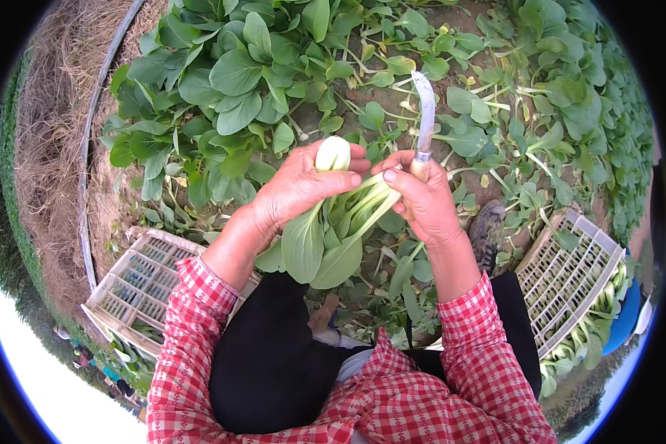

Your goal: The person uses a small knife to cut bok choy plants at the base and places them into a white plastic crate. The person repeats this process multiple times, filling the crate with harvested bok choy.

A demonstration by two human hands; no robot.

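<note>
My left hand holds a head of bok choy by its pale base, thumb across the stalks, with the leaves hanging down towards me. My right hand grips the wooden handle of a curved-blade harvesting knife, its blade pointing up and away from me. Between that hand's thumb and forefinger are pinched pale green leaf stalks, whose leaves overlap those of the bok choy. Whether these stalks are joined to the head cannot be told.
Uncut bok choy grows ahead on the left. Loose leaves litter the soil ahead. A plastic crate stands at left; another crate with bok choy is at right. A hose or pipe runs along the left.
</note>
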